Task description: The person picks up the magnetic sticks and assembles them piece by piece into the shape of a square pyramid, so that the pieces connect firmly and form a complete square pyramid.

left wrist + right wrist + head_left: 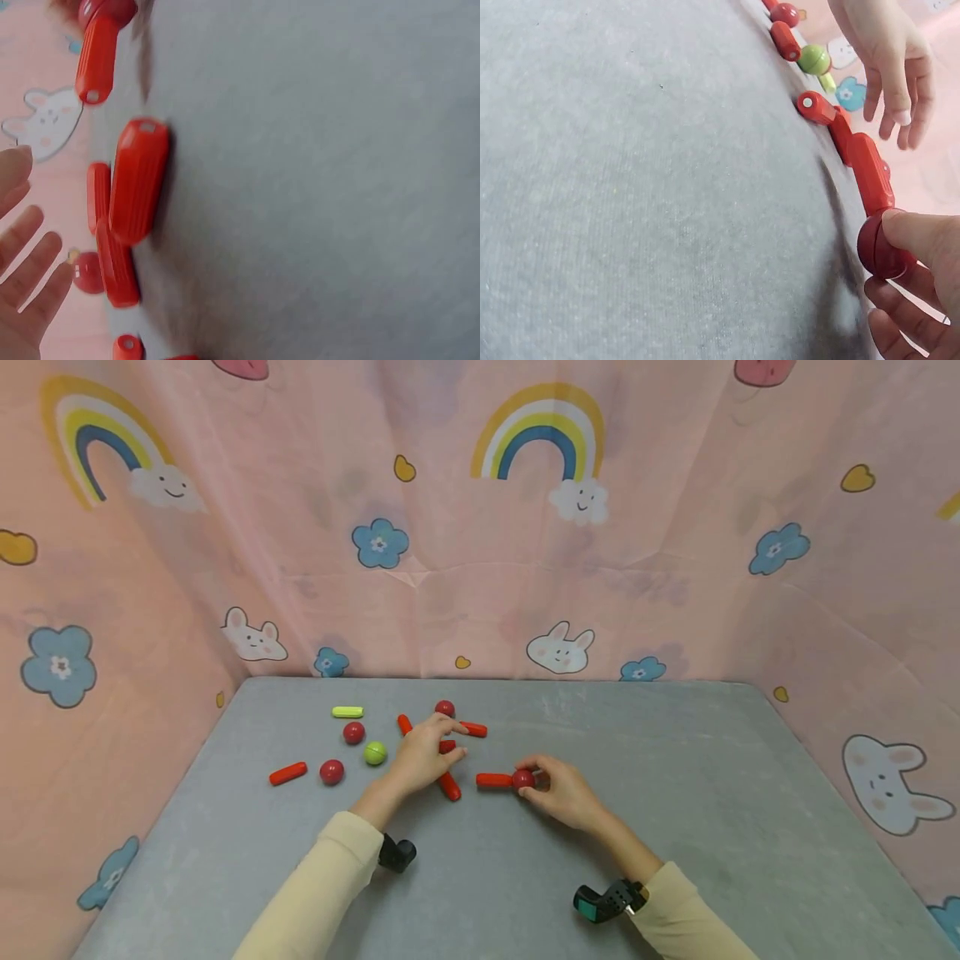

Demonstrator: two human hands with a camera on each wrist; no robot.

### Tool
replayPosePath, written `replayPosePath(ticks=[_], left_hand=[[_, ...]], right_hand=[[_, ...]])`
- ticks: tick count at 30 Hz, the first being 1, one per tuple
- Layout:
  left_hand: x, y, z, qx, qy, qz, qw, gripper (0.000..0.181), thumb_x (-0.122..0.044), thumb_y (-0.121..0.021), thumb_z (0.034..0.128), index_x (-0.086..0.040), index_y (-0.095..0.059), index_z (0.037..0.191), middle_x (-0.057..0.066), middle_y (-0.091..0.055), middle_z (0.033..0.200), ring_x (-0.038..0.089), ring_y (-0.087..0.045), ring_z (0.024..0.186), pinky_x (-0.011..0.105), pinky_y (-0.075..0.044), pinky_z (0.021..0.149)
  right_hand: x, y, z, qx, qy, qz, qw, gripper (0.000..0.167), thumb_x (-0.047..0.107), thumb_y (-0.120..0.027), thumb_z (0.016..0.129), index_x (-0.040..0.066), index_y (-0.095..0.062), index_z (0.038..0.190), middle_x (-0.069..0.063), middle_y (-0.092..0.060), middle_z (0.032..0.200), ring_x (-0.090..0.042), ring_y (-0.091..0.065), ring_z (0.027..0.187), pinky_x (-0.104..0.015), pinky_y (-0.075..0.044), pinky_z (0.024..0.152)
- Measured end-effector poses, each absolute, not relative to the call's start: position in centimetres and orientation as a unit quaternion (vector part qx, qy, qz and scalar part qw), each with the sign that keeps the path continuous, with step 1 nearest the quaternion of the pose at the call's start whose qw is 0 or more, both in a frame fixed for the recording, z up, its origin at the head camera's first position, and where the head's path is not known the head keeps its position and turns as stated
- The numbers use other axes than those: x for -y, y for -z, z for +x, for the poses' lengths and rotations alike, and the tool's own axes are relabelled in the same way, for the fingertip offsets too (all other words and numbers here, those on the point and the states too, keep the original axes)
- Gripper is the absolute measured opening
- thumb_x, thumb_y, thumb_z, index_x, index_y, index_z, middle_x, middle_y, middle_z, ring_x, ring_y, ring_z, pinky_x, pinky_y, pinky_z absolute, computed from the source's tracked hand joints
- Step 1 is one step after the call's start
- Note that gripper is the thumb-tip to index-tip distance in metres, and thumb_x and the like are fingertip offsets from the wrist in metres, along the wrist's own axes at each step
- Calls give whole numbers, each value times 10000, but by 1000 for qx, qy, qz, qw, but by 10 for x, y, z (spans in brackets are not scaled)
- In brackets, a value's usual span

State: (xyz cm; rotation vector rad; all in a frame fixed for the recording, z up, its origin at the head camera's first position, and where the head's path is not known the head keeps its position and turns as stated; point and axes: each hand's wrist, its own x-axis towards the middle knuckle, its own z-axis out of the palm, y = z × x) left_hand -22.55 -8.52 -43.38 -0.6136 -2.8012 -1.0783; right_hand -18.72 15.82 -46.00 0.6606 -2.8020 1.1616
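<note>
My right hand (566,795) pinches a dark red ball (523,780) between thumb and fingers; a red stick (493,781) extends from the ball's left side. In the right wrist view the ball (881,246) and its stick (871,174) show the same grip. My left hand (422,755) hovers over several red sticks, fingers spread and holding nothing; one stick (449,787) lies below its thumb. In the left wrist view the left hand's fingers (30,259) are extended beside the red sticks (139,180), not touching them.
Left of the hands lie red balls (354,732) (332,772), a green ball (375,753), a yellow-green stick (347,712) and a red stick (288,773). Another red ball (445,708) and stick (474,729) lie behind the left hand. A patterned pink cloth (675,610) surrounds the grey table (750,793).
</note>
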Motion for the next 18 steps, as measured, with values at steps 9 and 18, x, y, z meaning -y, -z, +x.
replayPosePath(ticks=[9,18], left_hand=[[92,432,-249,922,350,-156,64,382,-182,-701,808,-83,-607,1165,58,-541,1224,232,-517,1131,416,-409,963],[90,436,-266,935,330,-122,35,435,-211,-682,827,-96,-567,1230,72,-508,1280,248,-479,1183,441,-392,984]], right_hand=[[-164,463,-188,902,-368,225,15,289,94,-709,789,77,-624,1065,-16,-642,985,-141,-586,835,-321,-495,742],[-164,463,-188,902,-364,232,11,276,112,-704,800,104,-624,1064,-1,-638,984,-138,-584,834,-299,-482,726]])
